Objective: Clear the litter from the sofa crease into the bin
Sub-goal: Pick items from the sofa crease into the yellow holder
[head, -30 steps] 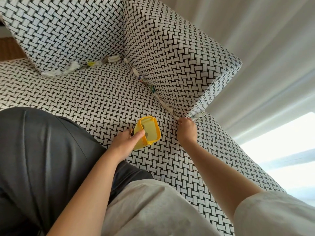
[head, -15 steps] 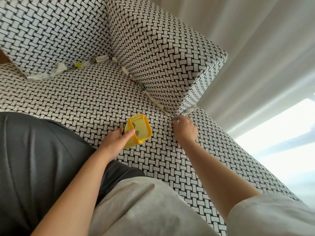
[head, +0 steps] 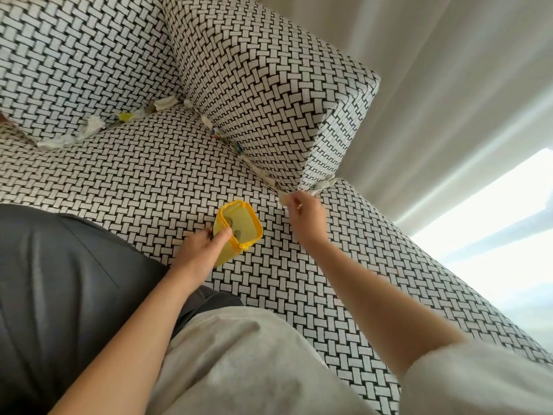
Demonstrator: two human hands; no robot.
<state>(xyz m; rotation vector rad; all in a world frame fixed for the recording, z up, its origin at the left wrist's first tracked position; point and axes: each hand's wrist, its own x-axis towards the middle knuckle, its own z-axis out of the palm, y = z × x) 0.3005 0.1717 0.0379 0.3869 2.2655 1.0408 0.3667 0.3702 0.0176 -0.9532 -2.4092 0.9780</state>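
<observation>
- The left hand (head: 203, 250) grips the small yellow bin (head: 239, 232) by its near rim, thumb over the edge. The bin sits on the sofa seat (head: 149, 181) with its mouth tilted up.
- The right hand (head: 305, 217) is just right of the bin, at the near corner of the cushion (head: 269, 85). Its fingers are curled and pinch a pale scrap (head: 283, 201); motion blur softens the detail.
- More litter (head: 92, 125) lies in the far-left crease as white tissue and a yellow bit. Coloured bits (head: 216, 133) are wedged along the crease under the cushion.
- A pale curtain (head: 434, 85) hangs on the right.
</observation>
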